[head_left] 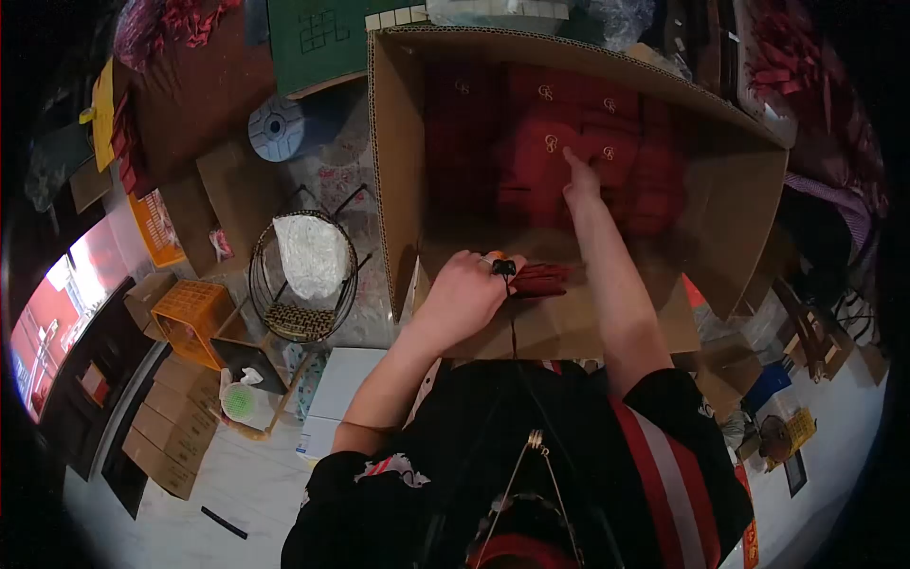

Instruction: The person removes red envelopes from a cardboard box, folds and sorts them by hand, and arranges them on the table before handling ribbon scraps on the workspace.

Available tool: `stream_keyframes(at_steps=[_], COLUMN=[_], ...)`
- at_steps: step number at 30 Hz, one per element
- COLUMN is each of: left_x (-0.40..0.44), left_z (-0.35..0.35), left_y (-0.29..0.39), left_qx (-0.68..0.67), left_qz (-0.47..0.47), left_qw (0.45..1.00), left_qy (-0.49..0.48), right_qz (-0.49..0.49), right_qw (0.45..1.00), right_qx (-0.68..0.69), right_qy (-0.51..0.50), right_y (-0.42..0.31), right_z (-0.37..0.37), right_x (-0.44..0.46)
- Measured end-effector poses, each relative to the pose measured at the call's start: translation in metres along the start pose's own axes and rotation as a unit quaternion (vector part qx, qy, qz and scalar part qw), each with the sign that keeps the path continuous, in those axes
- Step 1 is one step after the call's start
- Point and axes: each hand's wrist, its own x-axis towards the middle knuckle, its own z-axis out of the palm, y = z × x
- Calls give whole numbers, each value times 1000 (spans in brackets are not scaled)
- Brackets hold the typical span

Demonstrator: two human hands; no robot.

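Note:
A large open cardboard box [403, 142] lies in front of me with red pouches [531, 171] inside, several bearing gold emblems. My right hand [581, 178] reaches into the box and touches the red pouches, its thumb or a finger extended; the other fingers are partly hidden. At the box's near edge my left hand [479, 284] is closed round a small stack of red pouches [540, 281], which sticks out to its right. A black item and an orange one sit on the fingers of that hand.
To the left are a wire-framed chair [301, 322] with a white plastic bundle [311, 256], an orange crate [194, 318] and stacked cartons [171, 427]. A green board [318, 43] lies beyond the box. Boxes and bags [725, 375] stand at right.

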Motion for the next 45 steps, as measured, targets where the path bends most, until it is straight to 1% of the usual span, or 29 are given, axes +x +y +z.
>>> stream_keyframes(at_steps=[2, 6, 8, 9, 10, 12, 13, 15, 16, 18, 19, 20, 22, 23, 24, 26, 28, 29, 30, 31, 32, 34, 35, 36, 37, 39, 41, 44, 45], left_x=[0, 0, -5, -6, -7, -10, -11, -14, -17, -20, -24, -29, -42, -51, -59, -72, -82, -86, -89, -91, -92, -106, -116, -131, -147, -175, -209, -253, -264], left_z=[-1, -1, 0, -2, -2, -2, -3, -13, -19, -26, -31, -40, -64, -69, -75, -95, -110, -112, -114, -117, -120, -131, -137, -142, -139, -130, -122, -107, -102], left_y=[3, 1, 1, 2, 3, 2, 3, 5, 7, 9, 11, 15, 25, 25, 21, 21, 13, -1, -8, -10, -9, -10, -14, -28, -35, -43, -67, -94, -102], left_qx=[2, 1, -3, 5, 11, -5, -28, -20, -15, -26, -42, -37, -96, -91, -194, -370, -521, -542, -593, -641, -659, -652, -647, -609, -610, -620, -637, -724, -725], left_qz=[-4, 10, 21, 19, 20, 6, -8, 7, 15, 23, 28, 31, 0, 6, -21, -47, -52, -10, 20, 48, 51, 48, 37, -6, -5, -28, -44, -29, -28], left_qw=[1000, 999, 999, 998, 997, 996, 996, 996, 997, 996, 995, 995, 993, 993, 977, 922, 846, 833, 795, 753, 731, 736, 738, 779, 776, 759, 747, 688, 687], left_qy=[-2, 31, 41, 57, 67, 84, 90, 86, 79, 82, 82, 84, 67, 69, 84, 104, 106, 114, 128, 140, 168, 178, 189, 152, 160, 197, 183, 46, 51], right_qz=[58, 67, 105, 89, 86, 68, 62, 49, 42, 17, -21, -26, -116, -141, -149, -247, -283, -322, -359, -370, -377, -391, -384, -374, -379, -372, -368, -289, -288], right_qw=[990, 993, 984, 985, 985, 978, 978, 987, 987, 991, 989, 988, 980, 978, 977, 949, 934, 907, 875, 872, 856, 834, 819, 802, 790, 775, 761, 750, 747], right_qx=[130, 89, 144, 147, 147, 159, 160, 112, 115, 51, 8, 11, -28, -45, -40, -83, -85, -140, -195, -187, -214, -248, -249, -250, -271, -311, -349, -370, -373], right_qy=[13, 29, 2, -28, -32, -114, -116, -101, -104, -119, -149, -153, -157, -148, -149, -176, -199, -231, -261, -259, -280, -302, -347, -393, -399, -404, -405, -466, -469], right_y=[-5, -17, -16, -33, -29, -25, -28, -31, -35, -45, -44, -42, -53, -61, -67, -73, -86, -89, -91, -91, -90, -79, -71, -60, -49, -34, -12, 26, 36], right_z=[1, 11, 2, 11, 1, -25, -32, -48, -54, -67, -80, -92, -99, -98, -98, -100, -90, -86, -79, -71, -60, -33, -17, -3, 10, 36, 61, 91, 99], right_x=[-1, -7, -9, -61, -64, -60, -69, -89, -105, -131, -128, -127, -167, -189, -201, -226, -269, -287, -307, -329, -351, -389, -405, -418, -421, -437, -452, -460, -458])
